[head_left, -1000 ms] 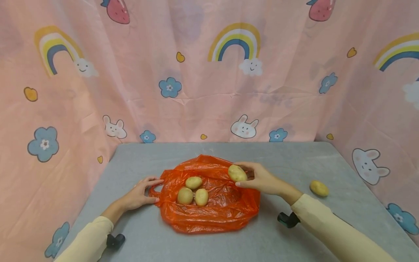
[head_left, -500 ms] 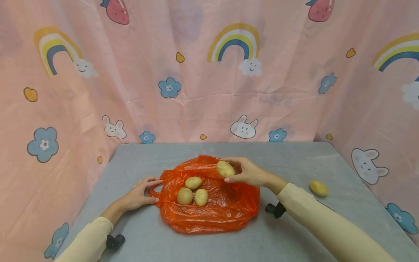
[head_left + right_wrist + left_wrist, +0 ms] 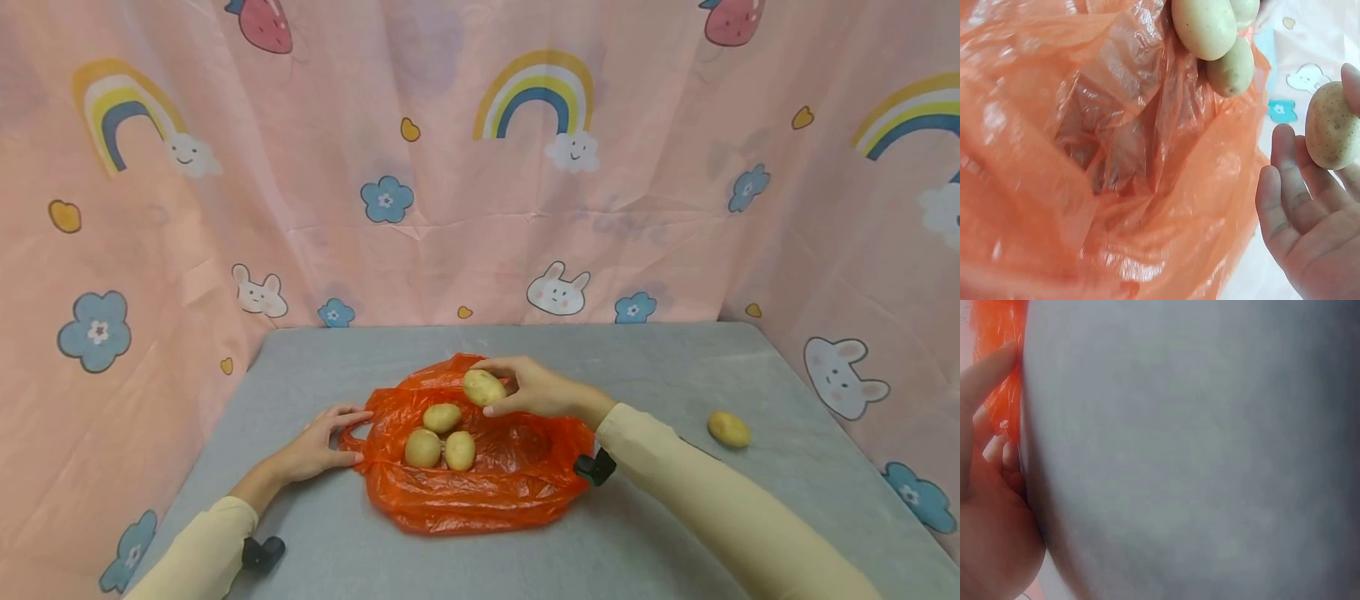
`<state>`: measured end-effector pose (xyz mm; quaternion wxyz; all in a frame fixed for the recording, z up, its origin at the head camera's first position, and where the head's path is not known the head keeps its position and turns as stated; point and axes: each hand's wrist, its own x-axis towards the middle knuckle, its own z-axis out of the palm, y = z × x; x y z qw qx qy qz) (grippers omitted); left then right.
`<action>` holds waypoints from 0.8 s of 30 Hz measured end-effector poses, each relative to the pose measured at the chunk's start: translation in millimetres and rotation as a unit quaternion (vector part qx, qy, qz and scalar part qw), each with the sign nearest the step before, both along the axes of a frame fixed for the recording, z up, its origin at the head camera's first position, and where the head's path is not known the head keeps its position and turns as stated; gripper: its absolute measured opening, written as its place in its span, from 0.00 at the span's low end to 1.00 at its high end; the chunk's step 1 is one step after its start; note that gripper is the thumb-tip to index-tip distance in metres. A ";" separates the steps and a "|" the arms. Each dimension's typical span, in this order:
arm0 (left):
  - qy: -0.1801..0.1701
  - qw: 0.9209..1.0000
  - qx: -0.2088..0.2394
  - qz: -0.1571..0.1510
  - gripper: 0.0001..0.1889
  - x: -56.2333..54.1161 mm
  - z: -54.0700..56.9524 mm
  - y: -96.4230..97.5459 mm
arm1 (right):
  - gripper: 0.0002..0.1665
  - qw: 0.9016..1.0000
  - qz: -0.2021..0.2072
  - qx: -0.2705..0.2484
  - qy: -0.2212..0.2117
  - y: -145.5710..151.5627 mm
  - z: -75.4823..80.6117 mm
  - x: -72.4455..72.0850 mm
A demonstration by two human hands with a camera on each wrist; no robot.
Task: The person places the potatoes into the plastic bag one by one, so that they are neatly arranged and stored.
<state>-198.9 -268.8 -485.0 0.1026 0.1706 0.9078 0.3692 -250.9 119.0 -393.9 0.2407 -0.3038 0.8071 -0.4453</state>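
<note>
My right hand (image 3: 536, 390) grips a potato (image 3: 483, 388) between thumb and fingers, above the far part of an orange plastic bag (image 3: 487, 504). The right wrist view shows the same potato (image 3: 1333, 126) against the fingers, beside the bag's wide mouth. Three potatoes lie together inside the bag, left of its middle: a far one (image 3: 442, 418), a near left one (image 3: 423, 448) and a near right one (image 3: 460, 451). At the bag's left handle, my left hand (image 3: 318, 444) rests with thumb and fingers spread on the plastic (image 3: 1004, 394).
Another potato (image 3: 729, 429) lies on the grey table (image 3: 660, 533) at the right. A pink printed curtain (image 3: 465, 183) stands behind the table and along both sides. Dark wrist cameras sit under both forearms, the right one (image 3: 595, 467) near the bag's right edge.
My right hand has carried its potato leftward over the bag, from its right side toward the potatoes inside. My left hand and the bag stay about where they were.
</note>
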 end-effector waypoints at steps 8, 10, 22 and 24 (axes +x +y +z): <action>-0.004 1.000 -0.002 0.003 0.35 -0.8 -0.3 -0.9 | 0.38 1.000 0.011 0.009 -0.010 -11.9 -8.9 -1.8; -0.004 1.000 -0.003 0.003 0.35 -1.0 -0.6 -0.9 | 0.38 1.000 0.009 0.018 -0.011 -12.7 -11.8 -2.5; -0.004 1.000 0.003 0.003 0.35 -0.2 -0.8 -0.5 | 0.35 0.995 0.009 0.101 -0.008 -14.4 -23.9 -5.1; -0.005 1.000 0.004 0.004 0.35 0.0 -0.5 -0.3 | 0.34 0.994 0.015 0.112 0.003 -14.6 -24.7 -4.8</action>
